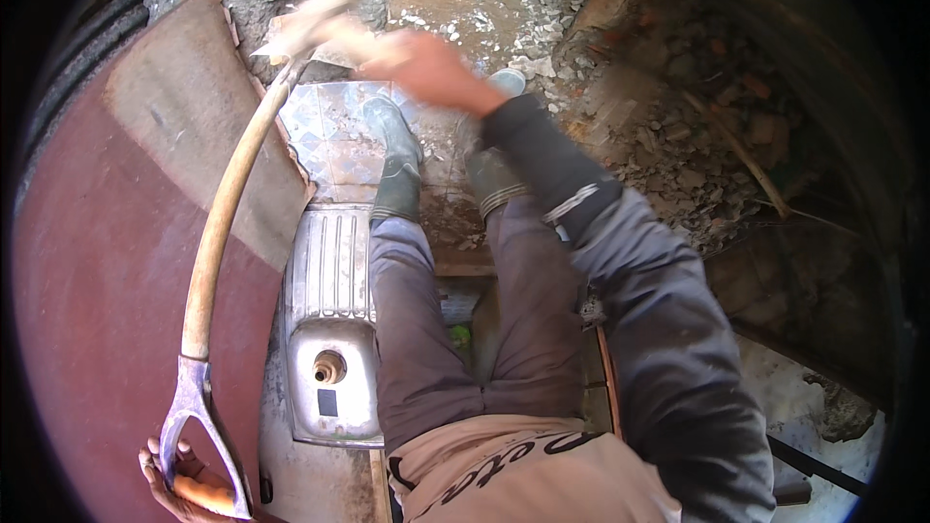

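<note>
At the lower left, my left hand [184, 484] is closed round the orange grip of a D-handled shovel [223, 203]. Its curved wooden shaft runs up and away from me; the blade end is hidden or lost in blur. Far ahead, my right hand [431, 68] is wrapped round what looks like a hammer [325, 15] with a pale wooden handle, smeared by motion. The hammer's head is over the far end of the shovel. Whether the two touch, I cannot tell.
My boots [395, 150] stand on blue-patterned tiles [329, 136] and dirt. Near my left leg lies a steel sink [329, 329] with a drainboard. A reddish-brown board [126, 261] slopes at left. Broken rubble [688, 165] and a stick [741, 150] are at right.
</note>
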### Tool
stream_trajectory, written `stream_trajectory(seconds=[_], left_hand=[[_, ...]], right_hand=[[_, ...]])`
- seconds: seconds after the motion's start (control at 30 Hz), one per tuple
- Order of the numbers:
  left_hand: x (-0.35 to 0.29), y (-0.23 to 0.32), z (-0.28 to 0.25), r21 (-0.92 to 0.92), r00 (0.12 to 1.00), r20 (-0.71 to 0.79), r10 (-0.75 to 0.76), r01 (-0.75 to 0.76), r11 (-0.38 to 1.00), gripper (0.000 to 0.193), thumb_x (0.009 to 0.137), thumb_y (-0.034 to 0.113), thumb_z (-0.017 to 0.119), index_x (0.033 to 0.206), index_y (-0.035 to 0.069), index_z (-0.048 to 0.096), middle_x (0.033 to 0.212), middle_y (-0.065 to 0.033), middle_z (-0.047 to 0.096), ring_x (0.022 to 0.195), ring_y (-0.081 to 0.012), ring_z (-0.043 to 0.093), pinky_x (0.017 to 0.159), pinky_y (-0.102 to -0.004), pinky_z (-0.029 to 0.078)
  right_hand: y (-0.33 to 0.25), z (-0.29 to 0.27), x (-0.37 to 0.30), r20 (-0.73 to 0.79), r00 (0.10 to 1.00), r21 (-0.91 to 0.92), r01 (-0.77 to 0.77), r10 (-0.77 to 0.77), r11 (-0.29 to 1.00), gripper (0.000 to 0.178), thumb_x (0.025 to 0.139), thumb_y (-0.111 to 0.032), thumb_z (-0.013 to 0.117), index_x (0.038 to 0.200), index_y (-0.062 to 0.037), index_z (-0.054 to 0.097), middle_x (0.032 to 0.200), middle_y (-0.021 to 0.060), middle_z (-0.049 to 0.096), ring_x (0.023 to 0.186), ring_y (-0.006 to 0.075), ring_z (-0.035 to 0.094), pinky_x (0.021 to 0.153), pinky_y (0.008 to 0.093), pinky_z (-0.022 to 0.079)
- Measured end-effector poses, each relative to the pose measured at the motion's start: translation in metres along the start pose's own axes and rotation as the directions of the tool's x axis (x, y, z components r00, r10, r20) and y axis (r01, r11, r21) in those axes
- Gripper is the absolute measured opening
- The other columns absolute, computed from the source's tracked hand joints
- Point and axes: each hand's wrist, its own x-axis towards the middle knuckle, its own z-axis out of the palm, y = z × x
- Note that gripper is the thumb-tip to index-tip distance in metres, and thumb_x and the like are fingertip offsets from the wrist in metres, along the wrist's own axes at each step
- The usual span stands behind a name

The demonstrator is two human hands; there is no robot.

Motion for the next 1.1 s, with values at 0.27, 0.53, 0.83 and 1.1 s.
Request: stream_trajectory(seconds=[0.27,0.53,0.83,1.1], left_hand=[[0.006,-0.005,0.010,-0.117,1.000,-0.010,-0.012,0.011,0.993,0.037,0.100,0.019,0.037,0.128,-0.002,0.051,0.133,-0.0156,0.049,0.122,-0.0325,0.051,0.097,-0.0445,0.050],[0.005,0.000,0.008,-0.098,0.999,0.026,-0.022,0.024,0.995,0.038,0.100,0.017,0.035,0.129,-0.003,0.049,0.135,-0.0171,0.047,0.124,-0.0334,0.050,0.096,-0.0439,0.051],[0.006,-0.001,0.006,-0.031,1.000,0.003,0.025,-0.025,0.999,0.037,0.100,0.013,0.038,0.130,-0.004,0.046,0.136,-0.0190,0.046,0.124,-0.0347,0.049,0.096,-0.0437,0.051],[0.012,-0.003,0.000,-0.270,0.991,0.130,-0.003,0.038,0.962,0.035,0.097,0.008,0.042,0.130,-0.001,0.049,0.135,-0.0179,0.047,0.120,-0.0342,0.053,0.092,-0.0427,0.053]], right_hand=[[0.191,-0.121,-0.059,-0.561,0.686,-0.374,-0.710,0.463,0.597,0.041,0.082,-0.035,0.065,0.088,0.0058,0.067,0.083,0.0203,0.070,0.075,0.0302,0.070,0.069,0.0397,0.054],[0.004,0.023,-0.014,-0.203,0.906,-0.203,-0.409,0.370,0.890,0.041,0.086,-0.038,0.064,0.096,0.0011,0.064,0.081,0.0159,0.067,0.071,0.0282,0.067,0.065,0.0413,0.053],[-0.048,0.036,0.007,0.110,0.994,-0.270,0.029,0.001,0.962,0.041,0.089,-0.042,0.060,0.097,-0.0019,0.063,0.085,0.0197,0.064,0.080,0.0333,0.063,0.075,0.0431,0.050],[0.162,-0.155,-0.063,-0.466,0.493,-0.047,-0.843,0.735,0.536,0.038,0.089,-0.036,0.061,0.083,0.0007,0.068,0.064,0.0065,0.064,0.053,0.0204,0.063,0.050,0.0331,0.048]])
